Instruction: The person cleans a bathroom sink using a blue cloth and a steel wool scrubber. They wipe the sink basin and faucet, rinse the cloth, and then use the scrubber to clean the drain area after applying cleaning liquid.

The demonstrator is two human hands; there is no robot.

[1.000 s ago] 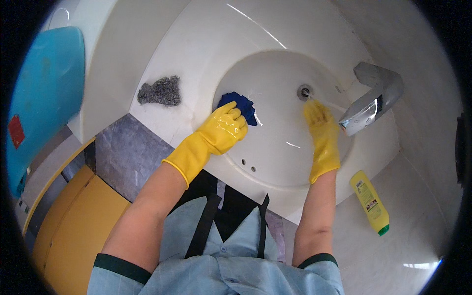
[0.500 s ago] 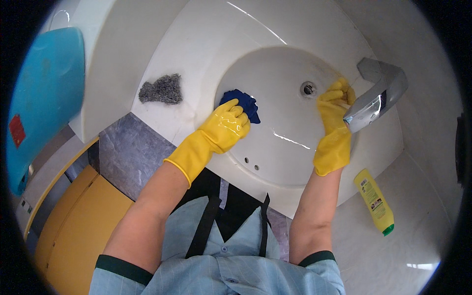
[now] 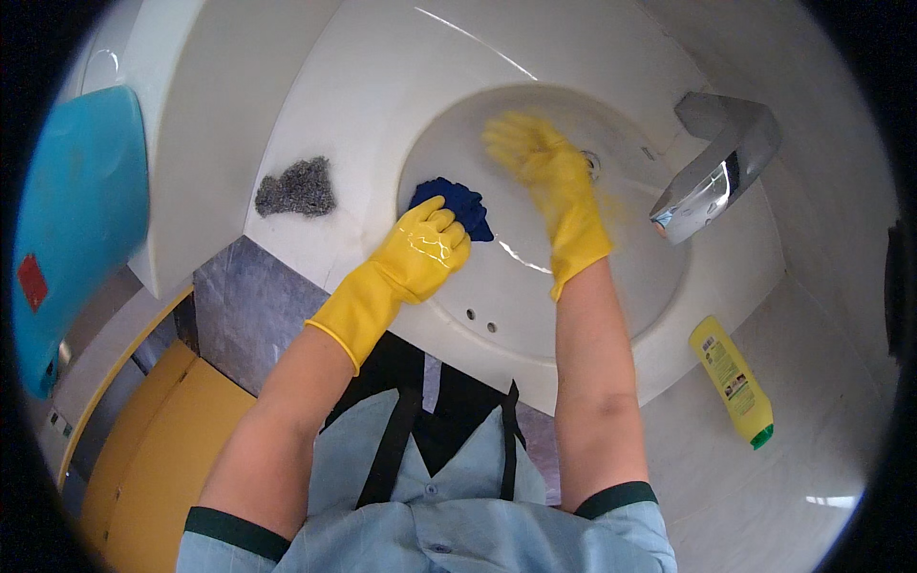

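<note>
Where left fingers grip, crumpled cloth, navy

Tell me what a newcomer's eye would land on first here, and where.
Bright yellow gloves stand out first: the left hand holds a dark blue cloth at the left of the white basin, while the right hand is a blur over its far part. Next come the chrome faucet at the basin's right and the yellow bottle lying at lower right.
</note>
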